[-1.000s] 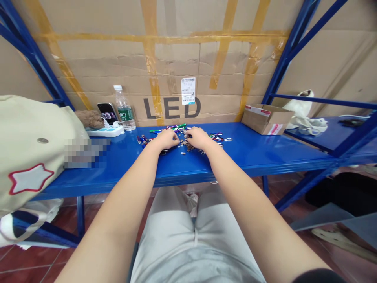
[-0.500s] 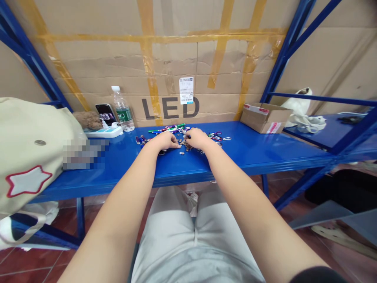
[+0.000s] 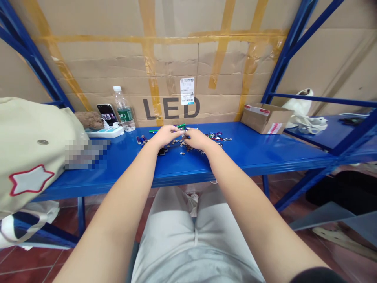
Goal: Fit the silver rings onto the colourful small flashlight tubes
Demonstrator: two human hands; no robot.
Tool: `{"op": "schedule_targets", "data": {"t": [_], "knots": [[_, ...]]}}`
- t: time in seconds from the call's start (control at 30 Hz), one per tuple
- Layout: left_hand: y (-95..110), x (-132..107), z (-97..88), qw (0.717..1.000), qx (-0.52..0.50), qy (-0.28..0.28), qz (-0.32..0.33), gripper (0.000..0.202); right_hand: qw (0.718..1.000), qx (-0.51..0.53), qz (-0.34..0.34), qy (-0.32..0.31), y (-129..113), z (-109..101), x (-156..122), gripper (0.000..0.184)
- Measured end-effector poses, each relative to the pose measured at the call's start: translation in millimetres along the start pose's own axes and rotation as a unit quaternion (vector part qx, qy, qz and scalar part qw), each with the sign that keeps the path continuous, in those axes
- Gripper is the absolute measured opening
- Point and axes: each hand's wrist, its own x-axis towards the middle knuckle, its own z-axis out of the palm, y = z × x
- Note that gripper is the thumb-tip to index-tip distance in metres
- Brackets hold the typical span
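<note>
My left hand [image 3: 168,136] and my right hand [image 3: 195,138] meet fingertip to fingertip over the blue shelf. The fingers of both are closed in a pinch; whatever is between them is too small to make out. Below them lie several small round metal discs [image 3: 182,153], like coins or button cells. Behind the hands are slim coloured metal tubes [image 3: 180,126], partly covered by the fingers. Purple and blue tubes [image 3: 142,139] rest left of my left hand. Coloured carabiner clips [image 3: 216,136] lie beyond my right hand, and small black pieces [image 3: 162,151] sit under my left wrist.
On the blue shelf [image 3: 253,153] stand a water bottle [image 3: 125,112], a phone [image 3: 107,114], a white power strip [image 3: 106,132] and an open cardboard box [image 3: 265,118]. A cream bag [image 3: 35,137] is at the left. A large taped cardboard sheet [image 3: 118,59] rises behind.
My left hand has moved up and slightly right, from the discs to the fingertips of my right hand. More discs and the black pieces now show. My right hand has barely shifted.
</note>
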Motion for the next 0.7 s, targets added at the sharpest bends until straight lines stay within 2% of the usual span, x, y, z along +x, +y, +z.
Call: {"op": "schedule_targets", "data": {"t": [0.1, 0.2, 0.33, 0.5, 0.63, 0.7], "knots": [[1.0, -0.5, 2.4, 0.999, -0.043, -0.006, -0.001, 0.042, 0.999, 0.034, -0.033, 0.028, -2.0, -0.6, 0.0, 0.024], [-2.0, 0.8, 5.4, 0.998, -0.069, 0.001, 0.0, 0.04, 0.997, 0.056, -0.047, 0.029, -1.9, -0.4, 0.2, 0.024], [-4.7, 3.1, 8.4, 0.997, -0.07, 0.029, 0.002, 0.035, 0.996, 0.063, -0.054, 0.022, -1.6, -0.8, -0.2, 0.022], [-1.6, 2.5, 6.6, 0.997, -0.073, 0.025, 0.0, 0.032, 0.996, 0.066, -0.059, 0.027, -0.8, -0.5, 0.5, 0.022], [-2.9, 2.8, 3.4, 0.996, -0.02, 0.087, -0.022, 0.031, 0.998, 0.039, -0.024, 0.045, 2.4, -0.6, 1.3, 0.022], [-5.5, 3.6, 4.2, 0.996, 0.041, 0.076, -0.015, 0.025, 0.999, 0.019, 0.007, 0.044, 3.8, -2.1, 0.6, 0.021]]}}
